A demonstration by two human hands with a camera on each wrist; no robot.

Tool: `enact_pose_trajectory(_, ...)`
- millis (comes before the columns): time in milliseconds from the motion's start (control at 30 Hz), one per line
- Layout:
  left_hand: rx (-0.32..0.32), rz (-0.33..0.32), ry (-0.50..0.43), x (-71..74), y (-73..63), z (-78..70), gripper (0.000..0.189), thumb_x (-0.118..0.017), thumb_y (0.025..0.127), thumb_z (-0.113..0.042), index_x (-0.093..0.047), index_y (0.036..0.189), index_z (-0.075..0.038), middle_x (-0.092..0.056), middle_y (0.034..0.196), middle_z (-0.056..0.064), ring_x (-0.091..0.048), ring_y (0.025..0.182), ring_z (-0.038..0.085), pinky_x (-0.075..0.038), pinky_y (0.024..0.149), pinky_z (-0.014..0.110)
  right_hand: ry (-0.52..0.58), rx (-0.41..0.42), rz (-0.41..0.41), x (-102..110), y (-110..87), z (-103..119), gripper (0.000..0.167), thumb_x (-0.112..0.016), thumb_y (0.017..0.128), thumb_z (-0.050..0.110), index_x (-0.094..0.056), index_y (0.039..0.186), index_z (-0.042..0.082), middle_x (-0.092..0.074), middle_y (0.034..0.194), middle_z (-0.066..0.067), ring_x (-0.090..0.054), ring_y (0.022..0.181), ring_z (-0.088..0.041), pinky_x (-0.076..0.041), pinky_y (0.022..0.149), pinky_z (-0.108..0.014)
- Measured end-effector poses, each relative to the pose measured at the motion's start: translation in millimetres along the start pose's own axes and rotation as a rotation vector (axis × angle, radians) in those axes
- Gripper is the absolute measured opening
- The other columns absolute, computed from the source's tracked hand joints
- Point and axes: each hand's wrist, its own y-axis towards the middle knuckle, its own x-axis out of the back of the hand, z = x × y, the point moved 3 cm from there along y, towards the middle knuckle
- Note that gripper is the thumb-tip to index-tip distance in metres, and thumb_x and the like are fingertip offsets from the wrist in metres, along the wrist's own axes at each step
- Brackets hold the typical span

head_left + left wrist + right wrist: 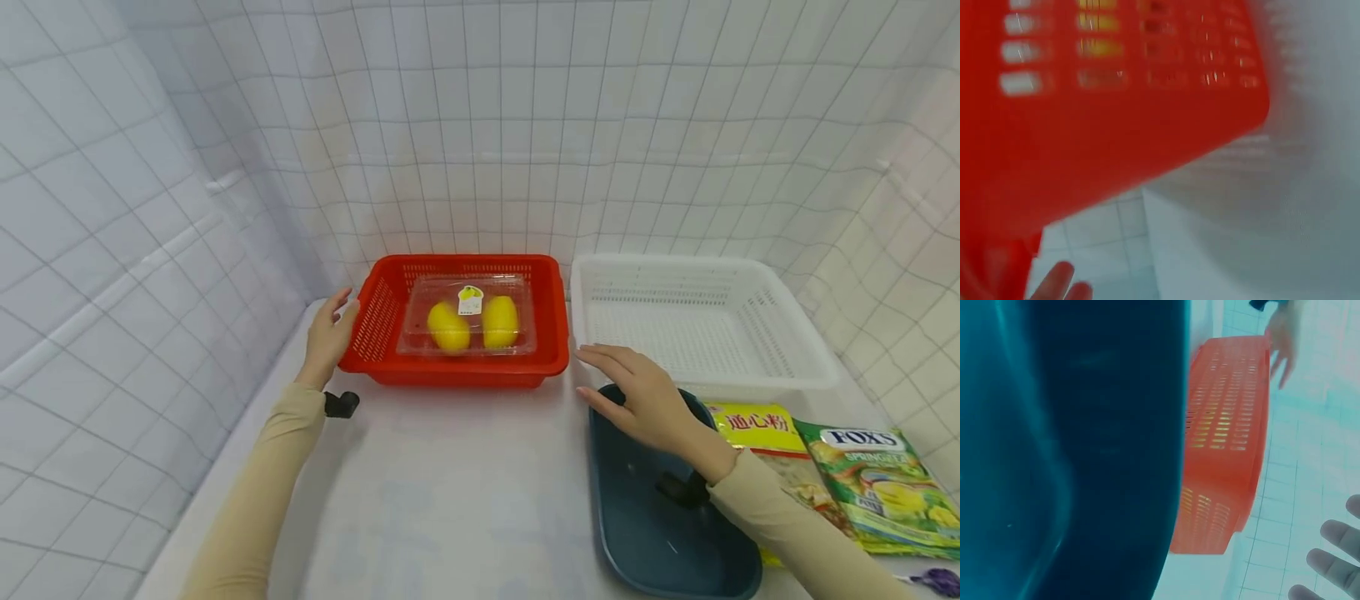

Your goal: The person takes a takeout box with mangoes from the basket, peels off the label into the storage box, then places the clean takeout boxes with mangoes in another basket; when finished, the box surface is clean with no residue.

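Note:
A red plastic basket (pixel 450 377) stands against the back wall. Inside it lies a clear lidded box (pixel 420 312) with two yellow fruits (pixel 500 322) and a small label. My left hand (pixel 330 337) is at the basket's left rim, fingers extended; in the left wrist view its fingertips (pixel 1057 281) show below the red rim. My right hand (pixel 645 400) is over the dark blue tub (pixel 667 550), fingers spread and holding nothing, fingertips close to the basket's right front corner. In the right wrist view those fingers (pixel 1338 569) are apart from the basket.
A white basket (pixel 675 333) stands at the back right, beside the red one. Under and beyond my right forearm lie a yellow food packet (pixel 757 425) and a green FOX'S bag (pixel 885 492). A small purple item (pixel 941 581) sits at the right edge. Gridded white sheeting (pixel 480 125) surrounds the table.

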Motion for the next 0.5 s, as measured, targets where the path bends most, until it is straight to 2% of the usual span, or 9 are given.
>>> enact_pose_trajectory(67,0.052,0.080,-0.034,-0.8,7.7,7.1,0.056,-0.041,0.102,-0.036,-0.028,0.150,-0.011,-0.027,0.150,0.021,-0.025,0.135,0.041,-0.022,0.107,0.055,0.017,-0.001,0.004,-2,4.2,0,0.053,-0.063,0.090,0.040,-0.056,0.132,0.008,-0.056,0.131,-0.004,-0.052,0.118,-0.020,-0.046,0.093,-0.041)
enact_pose_trajectory(167,0.093,0.181,-0.059,-2.9,14.1,15.9,0.055,-0.040,0.103,-0.029,-0.022,0.152,-0.013,-0.017,0.154,0.020,-0.015,0.139,0.038,-0.015,0.109,0.056,0.040,-0.011,0.007,-8,12.3,-2,0.053,-0.072,0.085,0.026,-0.055,0.132,0.008,-0.056,0.130,-0.003,-0.052,0.117,-0.019,-0.047,0.092,-0.041)
enact_pose_trajectory(300,0.142,0.276,-0.069,-4.3,17.4,27.3,0.056,-0.038,0.104,-0.025,-0.014,0.154,-0.019,-0.005,0.157,0.013,-0.005,0.141,0.035,-0.009,0.110,0.056,0.070,-0.049,0.021,-18,27.0,-4,0.053,-0.071,0.085,0.024,-0.054,0.133,0.008,-0.057,0.128,-0.004,-0.054,0.115,-0.021,-0.049,0.090,-0.042)
enact_pose_trajectory(400,0.158,0.311,-0.121,-6.1,20.2,31.3,0.057,-0.037,0.104,-0.025,-0.010,0.154,-0.021,0.000,0.158,0.011,-0.002,0.141,0.033,-0.006,0.110,0.056,0.115,-0.138,0.074,-23,44.2,-7,0.055,-0.066,0.089,0.031,-0.050,0.137,0.009,-0.055,0.131,-0.007,-0.051,0.117,-0.023,-0.047,0.091,-0.044)
enact_pose_trajectory(500,0.137,0.320,-0.175,-8.6,24.1,31.5,0.057,-0.037,0.104,-0.022,-0.009,0.154,-0.019,0.002,0.158,0.011,0.001,0.141,0.033,-0.004,0.111,0.055,0.207,-0.277,0.147,-29,68.6,-14,0.061,-0.062,0.091,0.037,-0.042,0.143,0.011,-0.047,0.139,-0.009,-0.046,0.123,-0.027,-0.043,0.095,-0.049)
